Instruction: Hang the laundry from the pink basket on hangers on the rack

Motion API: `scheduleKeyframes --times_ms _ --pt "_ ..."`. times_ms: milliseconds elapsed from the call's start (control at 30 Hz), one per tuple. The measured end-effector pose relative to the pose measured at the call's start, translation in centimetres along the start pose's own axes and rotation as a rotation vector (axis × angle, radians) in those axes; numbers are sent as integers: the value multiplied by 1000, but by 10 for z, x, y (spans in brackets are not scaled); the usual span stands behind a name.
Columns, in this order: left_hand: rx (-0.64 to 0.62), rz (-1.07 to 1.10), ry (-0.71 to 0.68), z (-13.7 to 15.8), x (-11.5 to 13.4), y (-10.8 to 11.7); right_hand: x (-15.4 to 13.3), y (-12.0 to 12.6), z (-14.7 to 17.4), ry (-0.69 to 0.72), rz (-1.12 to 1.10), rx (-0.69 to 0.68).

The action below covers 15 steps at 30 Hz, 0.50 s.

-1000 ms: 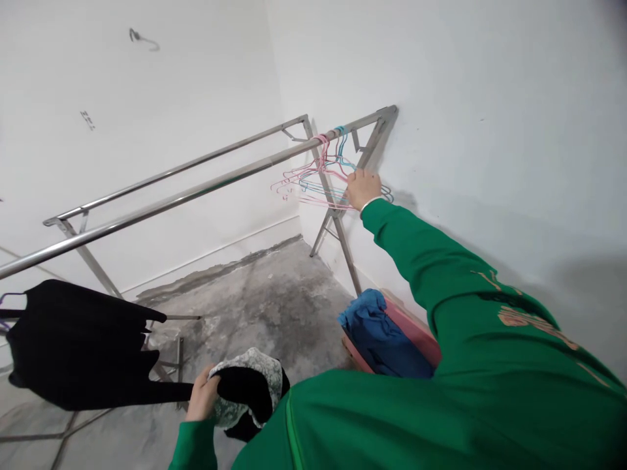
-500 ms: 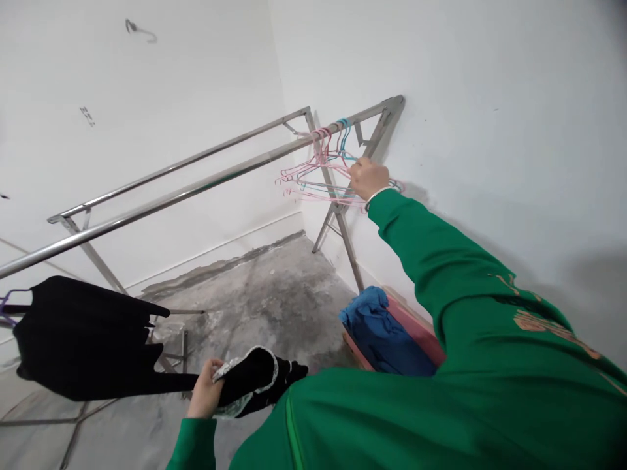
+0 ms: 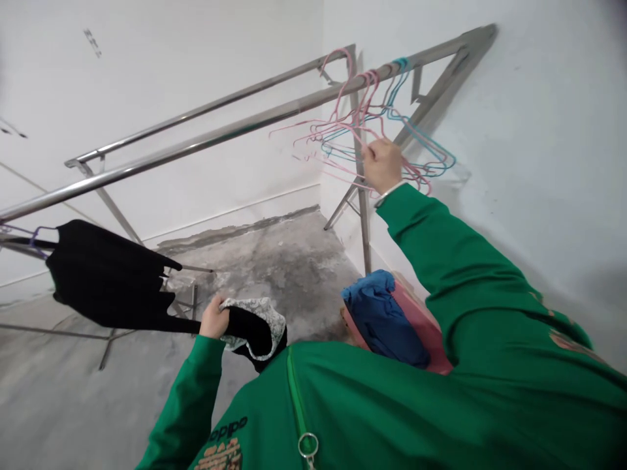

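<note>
A black garment (image 3: pixel 251 325) with lace edge is held low, before the body, by the closed fingers of the left hand (image 3: pixel 214 318). A pink hanger (image 3: pixel 337 117) is gripped by the right hand (image 3: pixel 383 164), just beside other hangers (image 3: pixel 363 108), which are hung on the bar (image 3: pixel 220 135).
</note>
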State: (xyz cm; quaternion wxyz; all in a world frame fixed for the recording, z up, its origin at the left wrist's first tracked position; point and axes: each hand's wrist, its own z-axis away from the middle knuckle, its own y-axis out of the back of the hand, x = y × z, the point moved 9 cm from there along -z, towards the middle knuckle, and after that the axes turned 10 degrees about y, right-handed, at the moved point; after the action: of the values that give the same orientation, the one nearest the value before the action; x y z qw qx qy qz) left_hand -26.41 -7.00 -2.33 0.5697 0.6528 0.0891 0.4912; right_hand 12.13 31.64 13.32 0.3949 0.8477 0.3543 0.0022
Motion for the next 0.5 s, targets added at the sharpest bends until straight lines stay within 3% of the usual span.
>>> scheduleKeyframes --times_ms 100,167,267,333,500 --pt "145 38 12 -6 9 31 -16 -13 59 32 -146 59" --pt "237 33 2 -9 17 53 -33 -34 107 6 -371 24" --pt "325 -48 -71 -13 34 76 -89 -81 171 -42 -861 -246" --pt "355 -130 -86 -15 43 83 -134 -99 202 -85 -1093 -421" --pt "352 -272 -5 -22 47 86 -201 -96 236 -199 -1407 -702"
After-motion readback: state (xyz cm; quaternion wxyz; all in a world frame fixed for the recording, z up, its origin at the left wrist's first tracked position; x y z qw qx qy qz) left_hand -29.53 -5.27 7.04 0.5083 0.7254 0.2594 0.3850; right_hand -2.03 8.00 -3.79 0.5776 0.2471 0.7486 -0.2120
